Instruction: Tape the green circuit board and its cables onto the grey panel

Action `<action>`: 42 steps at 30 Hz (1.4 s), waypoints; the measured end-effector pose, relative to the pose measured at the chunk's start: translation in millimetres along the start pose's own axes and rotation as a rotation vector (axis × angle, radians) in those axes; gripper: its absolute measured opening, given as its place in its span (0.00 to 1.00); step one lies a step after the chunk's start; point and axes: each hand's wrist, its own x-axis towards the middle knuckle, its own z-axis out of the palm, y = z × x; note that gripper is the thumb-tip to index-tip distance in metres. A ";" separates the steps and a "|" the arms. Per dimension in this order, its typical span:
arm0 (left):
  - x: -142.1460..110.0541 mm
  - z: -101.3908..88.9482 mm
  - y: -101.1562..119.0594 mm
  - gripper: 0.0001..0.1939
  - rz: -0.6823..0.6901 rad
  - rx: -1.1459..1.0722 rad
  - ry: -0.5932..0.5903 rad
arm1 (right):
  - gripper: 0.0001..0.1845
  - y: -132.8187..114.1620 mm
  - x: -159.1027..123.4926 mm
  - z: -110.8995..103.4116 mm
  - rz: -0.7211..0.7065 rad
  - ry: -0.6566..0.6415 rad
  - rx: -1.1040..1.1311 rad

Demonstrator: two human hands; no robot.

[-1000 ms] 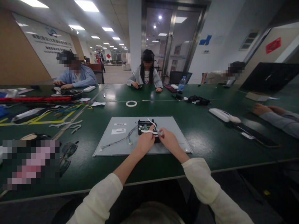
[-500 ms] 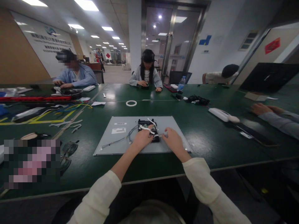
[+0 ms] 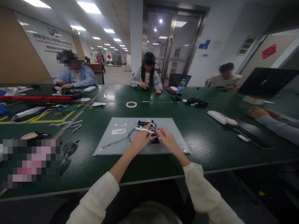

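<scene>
A grey metal panel (image 3: 123,146) lies flat before me on the table. On it sits a black frame (image 3: 155,141) with a circuit board in it, and a white strip (image 3: 143,128) curls across the top. My left hand (image 3: 141,139) is closed on the frame's left side, its fingers reaching over the board beside the strip. From the right, my right hand (image 3: 167,138) meets the frame with thumb and forefinger pinched together; whatever is between those fingertips is too small to make out. Thin grey wires (image 3: 123,140) run from the frame leftward over the panel.
Glasses (image 3: 68,154) and loose white strips (image 3: 66,123) lie to the left. Beyond the panel are a tape roll (image 3: 127,105) and a bottle (image 3: 181,86). A white device (image 3: 217,117) lies at right, near another person's hands (image 3: 259,112). Other people sit across the table.
My right hand pulled away from the frame to the right, then came back to its right edge. My left hand stayed at the frame, shifting slightly. The person at far right raised their head.
</scene>
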 end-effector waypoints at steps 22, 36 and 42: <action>-5.6 -26.0 -7.4 0.28 0.108 0.001 -0.020 | 0.14 -26.3 -10.3 11.3 -0.009 -0.063 0.302; 8.1 -50.5 -41.9 0.20 -0.186 -0.903 0.160 | 0.10 -32.7 -2.4 39.8 0.046 -0.104 0.313; 28.3 -49.5 -68.8 0.10 -0.144 -0.715 0.224 | 0.13 -40.6 8.4 54.2 -0.197 -0.104 -0.008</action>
